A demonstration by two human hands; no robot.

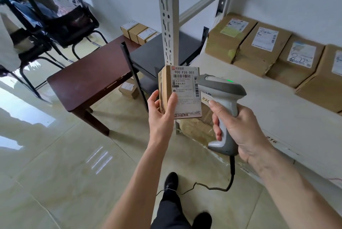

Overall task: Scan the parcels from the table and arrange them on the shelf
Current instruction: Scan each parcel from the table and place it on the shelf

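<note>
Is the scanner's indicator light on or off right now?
On: a green light glows on top of the scanner, held by the right hand.

Shelf board (259, 99): front strip bare, open from front/above. Boxes (268, 47) line back wall. Upright post (167, 25) blocks left end. Table (88, 78) stands just left of post.
</note>
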